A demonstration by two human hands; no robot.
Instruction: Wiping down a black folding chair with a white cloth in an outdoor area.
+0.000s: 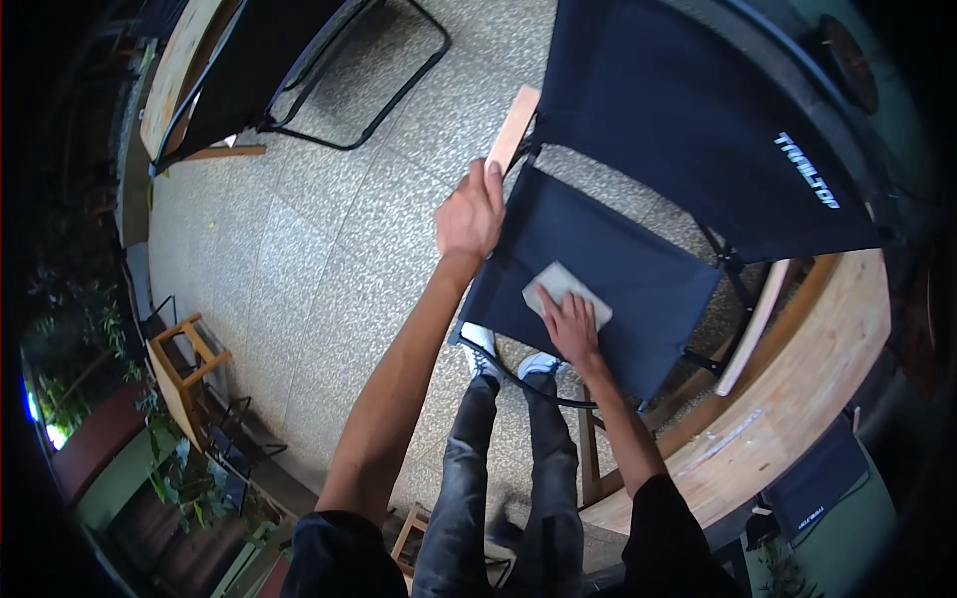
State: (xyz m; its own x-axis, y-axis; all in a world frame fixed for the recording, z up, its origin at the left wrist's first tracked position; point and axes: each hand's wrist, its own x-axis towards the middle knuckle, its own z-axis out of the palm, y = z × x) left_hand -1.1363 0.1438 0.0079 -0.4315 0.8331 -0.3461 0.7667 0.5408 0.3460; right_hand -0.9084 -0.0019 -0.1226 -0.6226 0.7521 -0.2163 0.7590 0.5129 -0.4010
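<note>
A folding camp chair with a dark fabric seat (635, 276) and a dark fabric backrest (673, 112) stands before me. My left hand (472, 209) grips the near end of its light wooden armrest (514, 123), with the thumb on top. On the seat lies a pale folded cloth (557, 284), and my right hand (572, 321) rests on it, fingers spread a little and pressed down flat. Whether the fingers pinch the cloth cannot be told. The chair's other wooden armrest (751, 329) is on the right, beside the table.
A curved-looking wooden table (785, 426) is close on the right. Another dark folding chair (359, 112) stands at the upper left, by a second wooden table (176, 67). A small wooden stool (196, 359) is at the left. My shoes are beneath the seat's front edge.
</note>
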